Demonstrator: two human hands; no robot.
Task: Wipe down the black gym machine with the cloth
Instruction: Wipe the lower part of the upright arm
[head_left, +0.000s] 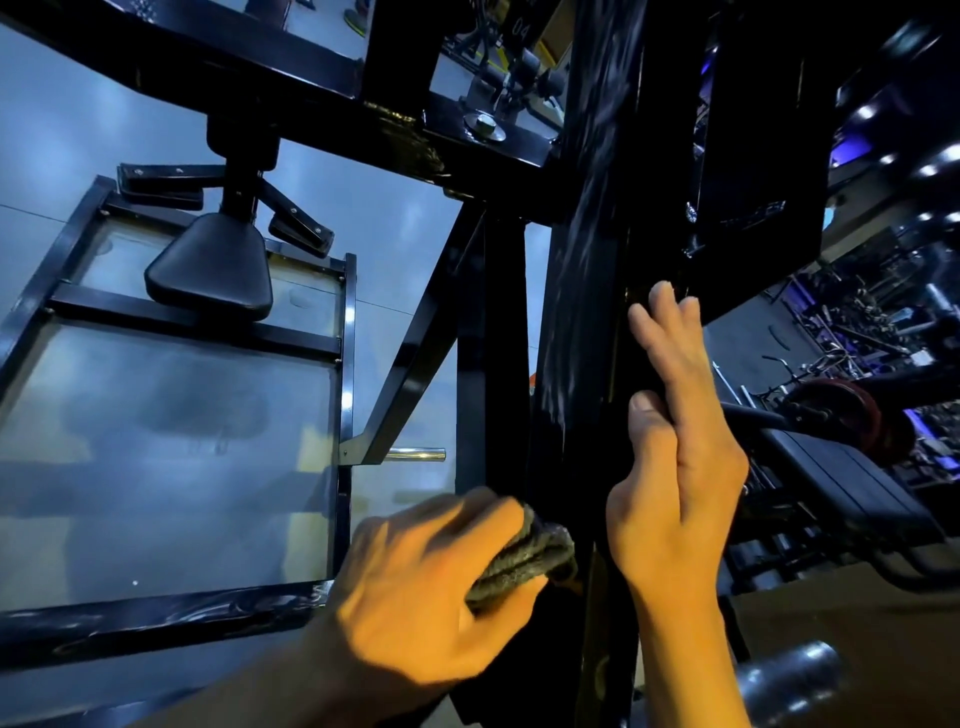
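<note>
The black gym machine's glossy upright post (587, 270) runs down the middle of the head view, with black crossbars joining it at the top left. My left hand (431, 587) grips a bunched dark grey cloth (524, 561) and presses it against the lower part of the post. My right hand (680, 457) rests flat on the post's right side higher up, fingers straight and pointing upward, thumb against the post's edge.
A black triangular seat pad (213, 270) hangs over a framed panel (171, 457) on the left. A chrome peg (415, 455) sticks out near the diagonal brace. A padded bench (841, 478) and a red weight plate (852, 410) lie to the right, with more gym equipment behind.
</note>
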